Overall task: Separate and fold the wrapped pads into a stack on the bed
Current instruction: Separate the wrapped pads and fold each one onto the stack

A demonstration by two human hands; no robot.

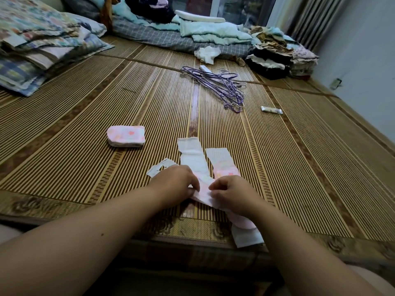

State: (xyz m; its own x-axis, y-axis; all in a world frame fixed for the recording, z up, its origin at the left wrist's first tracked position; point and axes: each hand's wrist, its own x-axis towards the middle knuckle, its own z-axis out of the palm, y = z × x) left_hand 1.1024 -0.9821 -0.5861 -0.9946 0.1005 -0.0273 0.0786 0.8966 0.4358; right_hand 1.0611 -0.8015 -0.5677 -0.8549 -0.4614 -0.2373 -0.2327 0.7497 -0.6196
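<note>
A strip of joined pink-and-white wrapped pads (193,159) lies on the bamboo bed mat (85,129) near its front edge. My left hand (176,180) and my right hand (232,194) both pinch the strip where two pads meet, fingertips almost touching. A second pad branch (222,162) runs away beside the first. Another part of the strip (245,233) passes under my right wrist and hangs over the bed's edge. A torn white scrap (159,167) pokes out left of my left hand. A folded stack of pads (126,136) sits apart, up and to the left.
Purple wire hangers (222,87) lie in a heap mid-mat, with a small wrapped packet (271,110) to their right. Folded quilts (32,45) fill the left corner. Piled bedding and clothes (213,30) line the far side. A wall (363,60) bounds the right.
</note>
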